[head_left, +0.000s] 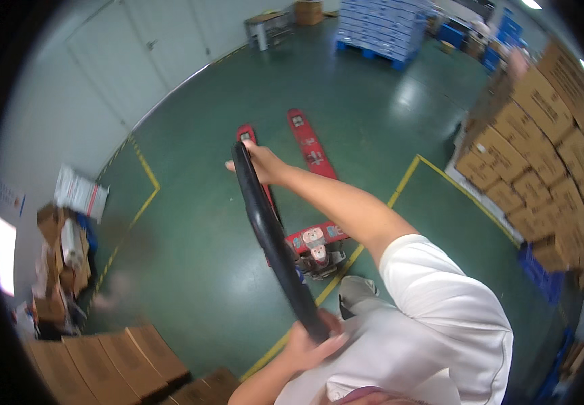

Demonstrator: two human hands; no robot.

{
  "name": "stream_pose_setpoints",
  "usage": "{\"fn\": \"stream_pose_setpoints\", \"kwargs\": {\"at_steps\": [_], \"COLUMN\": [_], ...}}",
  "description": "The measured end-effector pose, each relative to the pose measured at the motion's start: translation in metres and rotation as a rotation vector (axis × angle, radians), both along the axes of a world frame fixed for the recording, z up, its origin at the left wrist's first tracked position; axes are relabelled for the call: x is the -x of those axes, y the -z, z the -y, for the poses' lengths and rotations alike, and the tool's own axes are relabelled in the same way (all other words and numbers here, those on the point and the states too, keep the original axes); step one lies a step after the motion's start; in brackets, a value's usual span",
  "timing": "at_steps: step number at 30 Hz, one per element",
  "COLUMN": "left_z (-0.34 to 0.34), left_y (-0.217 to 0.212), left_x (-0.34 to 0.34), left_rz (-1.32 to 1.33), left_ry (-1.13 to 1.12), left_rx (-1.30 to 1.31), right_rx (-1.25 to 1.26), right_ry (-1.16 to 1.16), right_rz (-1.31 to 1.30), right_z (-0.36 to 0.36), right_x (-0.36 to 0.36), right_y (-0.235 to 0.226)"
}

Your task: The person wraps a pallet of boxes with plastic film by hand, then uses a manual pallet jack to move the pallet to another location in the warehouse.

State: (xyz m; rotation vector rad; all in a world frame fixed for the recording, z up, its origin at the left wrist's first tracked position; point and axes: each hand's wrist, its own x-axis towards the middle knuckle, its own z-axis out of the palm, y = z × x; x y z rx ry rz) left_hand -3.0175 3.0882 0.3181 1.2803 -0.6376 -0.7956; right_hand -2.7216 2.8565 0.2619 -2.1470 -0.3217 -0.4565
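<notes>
A red pallet jack (pixel 326 233) stands on the green floor, its two forks pointing away from me. Its black handle (pixel 263 219) rises close to the camera and slants across the middle of the view. Around the handle's lower, nearer end, my left hand (pixel 311 345) is closed, thumb and fingers showing. At the far upper end my right hand (pixel 263 163) grips the handle from its right side, with fingertips poking out to the left. The forks carry no load. My right arm, in a white sleeve, reaches over the right fork and hides part of it.
Stacked brown cartons (pixel 528 155) stand at the right, beside a blue pallet (pixel 540 273). More cartons (pixel 113 364) sit at lower left. Scrap cardboard (pixel 49 270) lines the left wall. White-and-blue boxes (pixel 380 27) rest on a pallet ahead. Yellow lines (pixel 403 179) mark the floor.
</notes>
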Motion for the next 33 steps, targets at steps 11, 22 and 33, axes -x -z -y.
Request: {"fn": "stream_pose_setpoints", "kwargs": {"at_steps": [11, 22, 33], "left_z": [0.001, -0.092, -0.138], "left_y": [-0.042, -0.056, 0.000], "left_x": [0.029, -0.122, -0.044], "left_rz": [1.187, 1.369, 1.274], "left_ry": [0.247, -0.887, -0.478], "left_rx": [-0.338, -0.179, -0.096], "right_rx": [-0.476, -0.032, -0.438], "right_ry": [0.316, 0.598, 1.225], "right_rz": [0.128, 0.456, 0.496], "right_z": [-0.058, -0.118, 0.043], "right_x": [0.435, 0.436, 0.322], "right_y": [-0.039, -0.004, 0.040]}}
